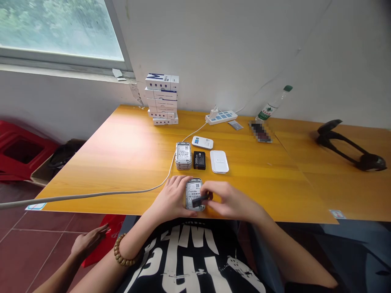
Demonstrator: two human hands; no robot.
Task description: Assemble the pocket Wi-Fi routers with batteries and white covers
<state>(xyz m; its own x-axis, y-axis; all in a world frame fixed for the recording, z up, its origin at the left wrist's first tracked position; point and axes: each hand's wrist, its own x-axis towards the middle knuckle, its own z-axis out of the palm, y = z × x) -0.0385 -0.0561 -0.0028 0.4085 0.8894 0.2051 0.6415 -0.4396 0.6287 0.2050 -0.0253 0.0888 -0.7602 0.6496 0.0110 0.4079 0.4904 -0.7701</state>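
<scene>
At the table's near edge lies a small white device, like a pocket Wi-Fi router, its back uncovered and a printed label inside. My left hand grips it from the left, fingers at its top edge and thumb at its bottom edge. My right hand pinches a black battery, tilted over the lower part of the device; whether the two touch I cannot tell. Just beyond are a stack of similar open devices, several black batteries, white covers and a white piece with a coloured sticker.
A grey cable crosses the table left of my hands towards a power strip. White boxes are stacked at the back. A bottle, a phone and a black stand are to the right. Another person's hand shows lower left.
</scene>
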